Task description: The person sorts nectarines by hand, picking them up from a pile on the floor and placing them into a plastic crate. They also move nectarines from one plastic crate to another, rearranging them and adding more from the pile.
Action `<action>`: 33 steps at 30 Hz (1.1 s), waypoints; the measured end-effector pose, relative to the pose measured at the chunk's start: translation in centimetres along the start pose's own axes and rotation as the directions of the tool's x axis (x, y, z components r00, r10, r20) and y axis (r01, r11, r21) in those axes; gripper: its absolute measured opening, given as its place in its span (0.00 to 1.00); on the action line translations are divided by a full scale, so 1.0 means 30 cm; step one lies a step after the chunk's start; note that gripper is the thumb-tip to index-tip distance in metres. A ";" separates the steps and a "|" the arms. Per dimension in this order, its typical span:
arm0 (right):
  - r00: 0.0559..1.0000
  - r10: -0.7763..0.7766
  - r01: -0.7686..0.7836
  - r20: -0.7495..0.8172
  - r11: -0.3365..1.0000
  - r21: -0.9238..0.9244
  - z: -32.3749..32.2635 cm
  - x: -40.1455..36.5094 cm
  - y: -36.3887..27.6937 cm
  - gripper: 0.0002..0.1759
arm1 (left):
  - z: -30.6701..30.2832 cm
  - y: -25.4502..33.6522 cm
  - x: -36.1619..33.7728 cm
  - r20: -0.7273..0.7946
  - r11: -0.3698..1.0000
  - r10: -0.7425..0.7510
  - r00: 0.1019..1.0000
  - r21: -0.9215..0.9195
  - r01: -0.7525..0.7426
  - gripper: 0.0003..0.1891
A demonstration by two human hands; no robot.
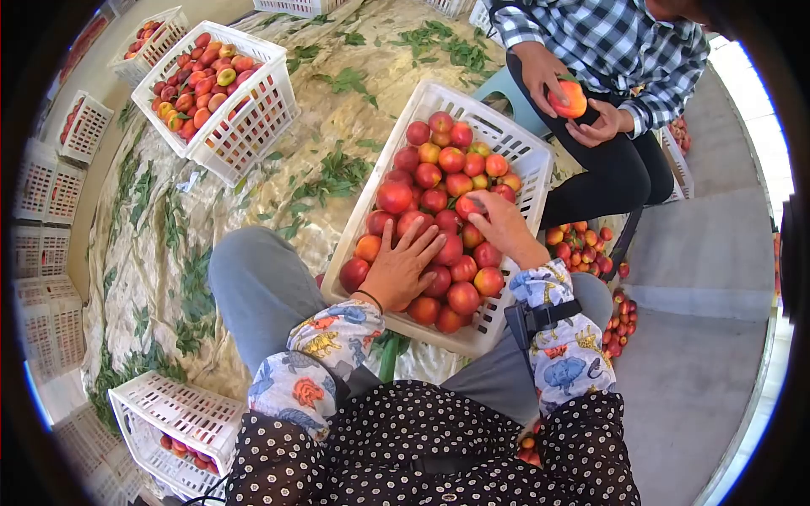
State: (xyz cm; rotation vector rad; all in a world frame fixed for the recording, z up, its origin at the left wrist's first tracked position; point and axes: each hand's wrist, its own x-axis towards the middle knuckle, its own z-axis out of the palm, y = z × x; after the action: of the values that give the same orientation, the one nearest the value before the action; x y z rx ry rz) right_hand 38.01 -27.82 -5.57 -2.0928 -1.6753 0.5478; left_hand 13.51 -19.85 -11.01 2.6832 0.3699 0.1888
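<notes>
A white plastic crate [336, 278] full of red and yellow nectarines [394, 197] stands between my knees. My left hand [400, 268] lies on the fruit in the near left part, its fingers spread and nothing gripped. Further right, my right hand [504, 229] has its fingers curled over a nectarine [468, 206] at the top of the pile. The underside of that grip is hidden. Around both hands lie more nectarines, among them an orange-red one [488, 282] near the crate's right side.
Opposite me a person in a checked shirt [582, 34] holds a nectarine [569, 99] with a leaf. White crates of fruit [245, 126] stand at the left. Leaves [337, 173] litter the ground sheet. Loose nectarines [582, 249] lie right of my knee.
</notes>
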 end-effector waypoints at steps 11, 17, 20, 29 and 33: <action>0.983 0.037 0.026 0.179 0.940 -0.341 0.072 0.087 0.129 0.31 | -0.016 0.011 0.012 0.010 0.999 -0.029 1.000 -0.020 0.029 0.37; 0.987 0.036 0.034 0.158 0.906 -0.423 0.056 0.093 0.148 0.34 | -0.029 0.013 0.017 0.018 0.998 -0.039 0.999 -0.051 0.039 0.37; 0.895 0.024 0.012 0.446 0.997 -0.078 -0.017 0.080 0.137 0.36 | -0.024 0.012 0.015 0.003 0.998 -0.031 1.000 -0.054 0.031 0.37; 0.822 0.170 0.090 0.543 0.903 -0.420 0.040 0.018 0.089 0.36 | -0.006 0.011 0.013 -0.030 0.999 -0.024 0.999 -0.049 0.022 0.36; 0.866 0.158 0.089 0.475 0.885 -0.458 0.021 0.012 0.047 0.32 | -0.016 0.018 0.022 -0.011 1.000 -0.020 1.000 0.003 0.020 0.35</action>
State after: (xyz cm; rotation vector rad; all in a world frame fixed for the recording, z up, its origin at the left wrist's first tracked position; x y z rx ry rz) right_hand 38.89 -27.72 -6.87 -2.4701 -2.2500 0.8253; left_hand 14.16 -19.93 -10.30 2.6818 0.4002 0.1979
